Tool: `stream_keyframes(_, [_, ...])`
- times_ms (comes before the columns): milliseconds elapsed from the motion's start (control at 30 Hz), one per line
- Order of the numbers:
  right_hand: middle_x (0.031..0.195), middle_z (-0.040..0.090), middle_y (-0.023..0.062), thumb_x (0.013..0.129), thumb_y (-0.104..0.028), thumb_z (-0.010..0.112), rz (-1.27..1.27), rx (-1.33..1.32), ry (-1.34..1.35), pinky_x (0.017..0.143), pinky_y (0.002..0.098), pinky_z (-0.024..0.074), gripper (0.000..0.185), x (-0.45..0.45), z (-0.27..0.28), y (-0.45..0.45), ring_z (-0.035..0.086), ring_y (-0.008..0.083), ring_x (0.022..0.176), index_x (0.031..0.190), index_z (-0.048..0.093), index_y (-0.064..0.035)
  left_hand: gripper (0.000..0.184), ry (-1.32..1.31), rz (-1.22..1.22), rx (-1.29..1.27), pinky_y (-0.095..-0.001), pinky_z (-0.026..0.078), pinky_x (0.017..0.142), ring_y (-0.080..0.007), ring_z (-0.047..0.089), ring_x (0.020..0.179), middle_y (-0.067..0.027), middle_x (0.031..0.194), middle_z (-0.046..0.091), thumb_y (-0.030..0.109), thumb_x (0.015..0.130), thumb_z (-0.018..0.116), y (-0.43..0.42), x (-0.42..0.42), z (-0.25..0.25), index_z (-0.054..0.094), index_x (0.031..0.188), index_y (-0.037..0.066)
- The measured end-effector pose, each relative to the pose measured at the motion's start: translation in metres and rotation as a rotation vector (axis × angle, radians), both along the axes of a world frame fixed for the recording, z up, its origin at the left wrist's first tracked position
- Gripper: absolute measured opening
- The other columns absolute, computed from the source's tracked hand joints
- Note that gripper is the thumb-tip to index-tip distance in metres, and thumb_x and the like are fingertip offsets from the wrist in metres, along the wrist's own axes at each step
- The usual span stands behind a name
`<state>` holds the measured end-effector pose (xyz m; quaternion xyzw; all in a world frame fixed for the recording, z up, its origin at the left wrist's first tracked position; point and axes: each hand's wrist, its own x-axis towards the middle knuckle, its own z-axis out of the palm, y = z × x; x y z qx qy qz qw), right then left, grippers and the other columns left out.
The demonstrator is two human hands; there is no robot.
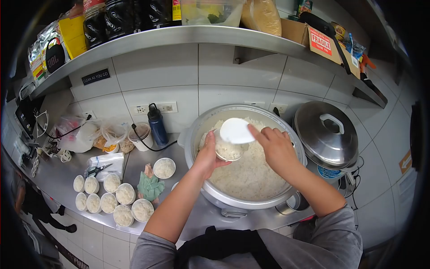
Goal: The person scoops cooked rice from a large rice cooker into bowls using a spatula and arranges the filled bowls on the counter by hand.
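Observation:
My left hand [208, 158] is wrapped round a small white cup of rice [229, 151], held over the big metal rice cooker [192, 134]. A white rice paddle [236, 131] is gripped by its handle in my right hand [274, 145]. Its broad blade is right above the cup, covering part of the cup's top. Loose cooked rice [251, 177] fills the wide pot beneath both hands. To the left, several rice-filled white cups [108, 202] stand grouped on the steel counter. One more filled cup [164, 168] sits closer to the cooker.
A green cloth [150, 186] lies beside the cups. Scissors [98, 169] rest on plastic bags [112, 163]. A blue bottle [157, 123] stands at the wall. The cooker's lid [325, 132] is on the right. A loaded shelf [197, 33] runs overhead. A person [38, 201] is at far left.

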<state>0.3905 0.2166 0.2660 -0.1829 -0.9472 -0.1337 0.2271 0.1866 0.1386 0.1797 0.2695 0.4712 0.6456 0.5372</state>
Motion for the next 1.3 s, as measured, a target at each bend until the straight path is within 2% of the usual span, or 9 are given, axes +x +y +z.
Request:
stream_keyframes(167, [0.093,0.055,0.0048,0.079,-0.001,0.053,0.049,0.099,-0.118,0.074,0.0417,0.0404,0.064,-0.001,-0.029,-0.001,0.055,0.0235,0.087,0.139,0.047,-0.0216,0.061,0.010,-0.067,0.009,-0.0425,0.054,0.085,-0.0286,0.056,0.116,-0.0126,0.138,0.044,0.056,0.100,0.019,-0.002,-0.001,0.000,0.015,0.148,0.020])
stream_keyframes(333, [0.093,0.057,0.0067,0.079,0.002,0.050,-0.044,-0.228,-0.010,0.076,0.0464,0.0450,0.061,0.003,0.027,0.018,0.059,0.0262,0.090,0.133,0.053,-0.0260,0.059,-0.014,-0.012,0.027,-0.0411,0.055,0.083,-0.0271,0.058,0.113,-0.0120,0.135,0.046,0.056,0.100,0.018,-0.003,0.002,0.003,0.019,0.146,0.019])
stream_keyframes(633, [0.094,0.059,0.0088,0.080,0.001,0.049,-0.046,-0.147,-0.071,0.080,0.0521,0.0469,0.054,-0.008,-0.002,0.015,0.062,0.0262,0.090,0.128,0.055,-0.0224,0.056,0.022,-0.009,0.081,-0.0436,0.054,0.083,-0.0268,0.056,0.116,-0.0100,0.138,0.044,0.056,0.100,0.017,-0.001,-0.001,-0.003,0.022,0.144,0.022])
stream_keyframes(700, [0.096,0.060,0.0092,0.080,0.002,0.049,0.092,-0.505,0.143,0.080,0.0559,0.0462,0.052,-0.006,0.012,0.029,0.063,0.0265,0.090,0.126,0.056,-0.0212,0.056,0.004,-0.003,0.099,-0.0436,0.054,0.083,-0.0268,0.056,0.116,-0.0098,0.138,0.044,0.056,0.100,0.018,-0.001,-0.002,-0.003,0.021,0.144,0.022])
stream_keyframes(833, [0.099,0.061,0.0120,0.088,-0.003,0.048,-0.068,-0.153,-0.070,0.083,0.0478,0.0477,0.043,-0.012,-0.007,0.019,0.062,0.0316,0.093,0.127,0.054,-0.0187,0.056,-0.009,-0.004,0.151,-0.0452,0.054,0.085,-0.0269,0.055,0.118,-0.0095,0.139,0.043,0.057,0.100,0.020,-0.002,0.000,-0.001,0.021,0.144,0.023])
stream_keyframes(900, [0.102,0.062,0.0128,0.089,-0.005,0.050,-0.060,-0.199,-0.096,0.083,0.0418,0.0485,0.042,-0.014,-0.012,0.011,0.062,0.0323,0.095,0.129,0.053,-0.0187,0.056,-0.028,-0.023,0.169,-0.0460,0.054,0.085,-0.0272,0.054,0.119,-0.0095,0.140,0.042,0.057,0.100,0.021,-0.006,-0.001,0.004,0.021,0.144,0.023])
stream_keyframes(1000, [0.108,0.063,0.0121,0.089,-0.002,0.049,0.073,-0.487,0.256,0.082,0.0421,0.0493,0.045,0.000,-0.005,0.024,0.063,0.0300,0.097,0.130,0.052,-0.0200,0.056,-0.106,-0.037,0.210,-0.0478,0.053,0.086,-0.0281,0.053,0.121,-0.0098,0.141,0.041,0.057,0.100,0.022,-0.017,0.003,0.014,0.021,0.143,0.023])
stream_keyframes(1133, [0.098,0.061,0.0108,0.081,0.003,0.052,-0.100,-0.376,0.110,0.075,0.0434,0.0503,0.053,0.004,-0.018,-0.006,0.064,0.0310,0.088,0.129,0.053,-0.0192,0.058,-0.208,-0.008,0.256,-0.0515,0.049,0.094,-0.0299,0.048,0.126,-0.0105,0.143,0.039,0.057,0.099,0.022,-0.021,0.018,0.011,0.021,0.144,0.020])
stream_keyframes(1300, [0.095,0.060,0.0116,0.080,0.001,0.052,0.045,-0.309,0.267,0.071,0.0432,0.0508,0.053,0.007,-0.003,-0.003,0.064,0.0304,0.084,0.129,0.053,-0.0172,0.068,-0.297,0.206,0.330,-0.0494,0.047,0.099,-0.0297,0.046,0.128,-0.0123,0.142,0.042,0.060,0.097,0.020,-0.028,0.070,0.011,0.029,0.144,0.011])
